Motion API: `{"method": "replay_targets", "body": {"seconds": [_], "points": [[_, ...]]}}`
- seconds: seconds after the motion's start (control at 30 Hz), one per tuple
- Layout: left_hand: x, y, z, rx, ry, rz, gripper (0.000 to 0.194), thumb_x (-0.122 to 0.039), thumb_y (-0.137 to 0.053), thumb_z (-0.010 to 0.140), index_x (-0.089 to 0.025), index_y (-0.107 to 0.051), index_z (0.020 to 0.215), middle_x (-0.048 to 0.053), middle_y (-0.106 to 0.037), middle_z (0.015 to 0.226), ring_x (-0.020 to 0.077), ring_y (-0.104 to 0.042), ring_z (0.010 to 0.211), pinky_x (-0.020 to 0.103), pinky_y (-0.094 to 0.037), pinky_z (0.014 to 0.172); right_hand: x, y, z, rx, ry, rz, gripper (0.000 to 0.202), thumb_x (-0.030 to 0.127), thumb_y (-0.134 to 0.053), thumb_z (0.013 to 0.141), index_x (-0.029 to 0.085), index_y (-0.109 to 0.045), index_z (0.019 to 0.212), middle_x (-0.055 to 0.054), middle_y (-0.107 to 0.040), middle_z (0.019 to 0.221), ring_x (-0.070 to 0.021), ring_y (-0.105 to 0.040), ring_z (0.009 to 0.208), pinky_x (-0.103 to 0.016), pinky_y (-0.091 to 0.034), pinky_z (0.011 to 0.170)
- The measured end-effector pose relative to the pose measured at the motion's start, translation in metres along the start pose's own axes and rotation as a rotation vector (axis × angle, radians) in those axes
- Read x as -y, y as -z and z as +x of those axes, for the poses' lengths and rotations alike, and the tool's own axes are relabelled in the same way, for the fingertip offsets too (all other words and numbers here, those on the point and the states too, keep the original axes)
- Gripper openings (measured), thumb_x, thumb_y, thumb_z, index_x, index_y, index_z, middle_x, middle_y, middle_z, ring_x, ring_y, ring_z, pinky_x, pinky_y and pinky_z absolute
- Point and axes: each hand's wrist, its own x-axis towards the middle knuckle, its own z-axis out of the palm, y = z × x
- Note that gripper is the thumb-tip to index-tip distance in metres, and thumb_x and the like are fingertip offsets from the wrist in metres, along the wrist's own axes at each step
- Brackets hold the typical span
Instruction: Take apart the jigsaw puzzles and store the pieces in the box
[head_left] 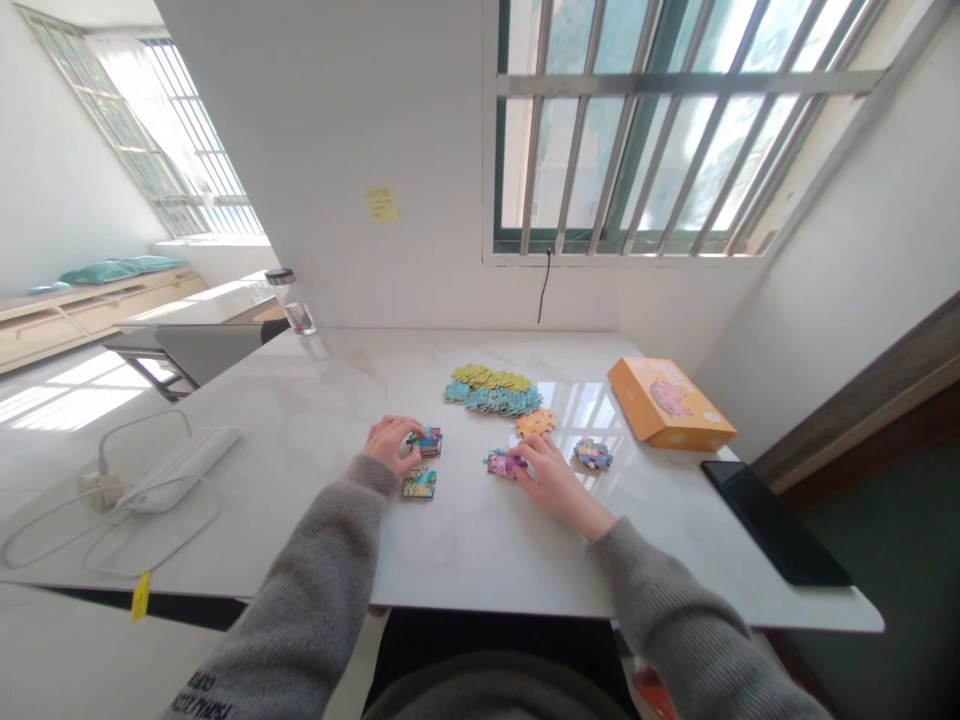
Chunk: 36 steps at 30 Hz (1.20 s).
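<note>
My left hand [391, 443] curls around the left side of a small stack of jigsaw puzzle pieces [429, 442], thumb and fingers on its edges. Just in front of that stack lies a teal and yellow group of puzzle pieces [419, 484]. My right hand [546, 468] has its fingers on a purple and pink cluster of puzzle pieces [501, 463] flat on the table. Behind this hand is an orange pile of pieces [535, 422], and to its right a grey-blue pile [592, 453]. Farther back, yellow pieces [491, 377] and teal pieces [502, 400] lie in overlapping rows.
An orange box [670, 402] sits at the back right of the white table [315, 400], near a black tablet [776, 520]. On the left lie a power strip [184, 468] and its cable. A bottle [291, 302] stands at the far left edge.
</note>
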Motion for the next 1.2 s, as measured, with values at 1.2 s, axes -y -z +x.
{"method": "replay_targets", "body": {"seconds": [1.2], "points": [[-0.129, -0.03, 0.014, -0.091, -0.385, -0.278, 0.016, -0.022, -0.066, 0.08, -0.023, -0.065, 0.095, 0.005, -0.067, 0.1, 0.0205, -0.061, 0.091, 0.035, -0.046, 0.081, -0.007, -0.017, 0.011, -0.266, -0.216, 0.716, 0.044, 0.028, -0.049, 0.092, 0.023, -0.038, 0.134, 0.004, -0.045, 0.075, -0.0125, -0.047, 0.065, -0.027, -0.043, 0.064]]}}
